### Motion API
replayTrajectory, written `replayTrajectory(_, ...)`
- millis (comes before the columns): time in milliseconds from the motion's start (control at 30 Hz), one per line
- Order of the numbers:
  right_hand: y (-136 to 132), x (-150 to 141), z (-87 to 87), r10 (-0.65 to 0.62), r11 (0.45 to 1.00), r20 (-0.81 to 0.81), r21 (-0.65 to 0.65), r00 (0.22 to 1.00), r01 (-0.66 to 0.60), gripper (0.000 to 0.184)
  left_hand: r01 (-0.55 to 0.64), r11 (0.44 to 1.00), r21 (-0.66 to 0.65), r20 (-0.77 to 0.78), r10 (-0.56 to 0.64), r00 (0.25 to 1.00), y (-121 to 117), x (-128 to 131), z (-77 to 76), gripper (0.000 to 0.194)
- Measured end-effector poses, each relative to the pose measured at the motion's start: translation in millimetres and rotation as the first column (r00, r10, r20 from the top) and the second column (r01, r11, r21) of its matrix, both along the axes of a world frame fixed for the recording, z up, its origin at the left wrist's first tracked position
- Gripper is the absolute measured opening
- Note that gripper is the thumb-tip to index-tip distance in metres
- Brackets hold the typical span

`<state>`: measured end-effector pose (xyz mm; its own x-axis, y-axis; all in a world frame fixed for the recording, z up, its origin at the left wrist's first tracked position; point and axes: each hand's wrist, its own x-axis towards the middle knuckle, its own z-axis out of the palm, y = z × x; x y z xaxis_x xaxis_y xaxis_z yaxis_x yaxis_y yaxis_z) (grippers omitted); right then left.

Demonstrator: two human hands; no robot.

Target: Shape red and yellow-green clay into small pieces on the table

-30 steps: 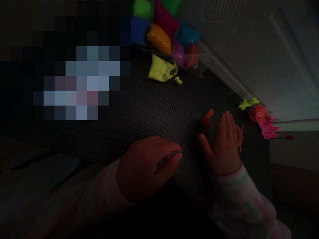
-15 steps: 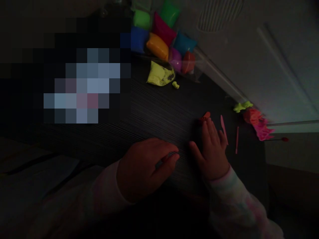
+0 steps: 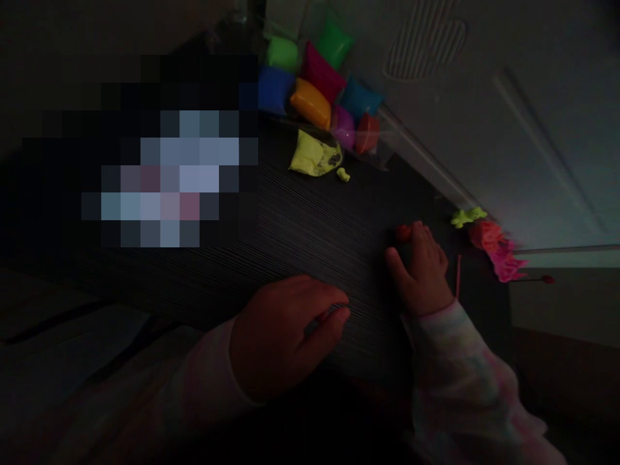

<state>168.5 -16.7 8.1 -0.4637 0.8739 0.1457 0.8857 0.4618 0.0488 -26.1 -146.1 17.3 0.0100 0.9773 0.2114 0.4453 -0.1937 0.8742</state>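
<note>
My left hand (image 3: 290, 336) rests on the dark table with its fingers curled, thumb and forefinger almost meeting. Whether anything is inside it is hidden. My right hand (image 3: 423, 271) is open, palm down, thumb spread to the left. Its fingertips lie beside a small red piece (image 3: 403, 232), partly covered by them. A thin pink stick (image 3: 458, 278) lies just right of this hand. Away to the upper left are an opened yellow clay packet (image 3: 312, 154) and a small yellow lump (image 3: 343, 174).
Several coloured clay packets, such as an orange one (image 3: 310, 103), lie in clear plastic at the back. A yellow-green shape (image 3: 467, 217) and a pink-orange figure (image 3: 498, 252) stand by the white panel (image 3: 484, 142). A pixelated patch hides the left side.
My right hand has shifted slightly right and away from me, now covering the pink plastic knife that showed beside it. My left hand stays nearly still. The view has shifted a little.
</note>
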Motion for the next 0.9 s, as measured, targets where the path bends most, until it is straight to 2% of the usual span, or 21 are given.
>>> replayTrajectory(400, 29, 7, -10.9, -0.059, 0.997, -0.089, 0.051, 0.994, 0.064, 0.057, 0.014, 1.000, -0.015, 0.011, -0.014, 1.000, 0, 0, 0.3, 0.017)
replayTrajectory(600, 36, 5, -6.0, -0.025, 0.995, -0.207, 0.088, 0.978, 0.044, 0.041, 0.005, 0.999, -0.043, 0.024, -0.004, 1.000, 0, -1, -0.3, 0.017)
replayTrajectory(667, 32, 4, -0.7, 0.023, 0.999, -0.343, 0.044, 0.939, -0.009, 0.039, -0.002, 0.999, -0.048, 0.045, 0.004, 0.999, 0, -2, 0.1, 0.017)
replayTrajectory(767, 17, 2, 5.1, 0.027, 0.986, -0.597, -0.117, 0.802, -0.120, 0.038, 0.000, 0.995, -0.098, 0.099, 0.010, 0.995, 2, -2, 1.9, 0.017)
replayTrajectory(900, -10, -7, 7.2, -0.068, 0.881, -0.784, -0.337, 0.618, -0.331, 0.040, -0.028, 0.962, -0.272, 0.243, 0.097, 0.965, 11, 0, 6.5, 0.020)
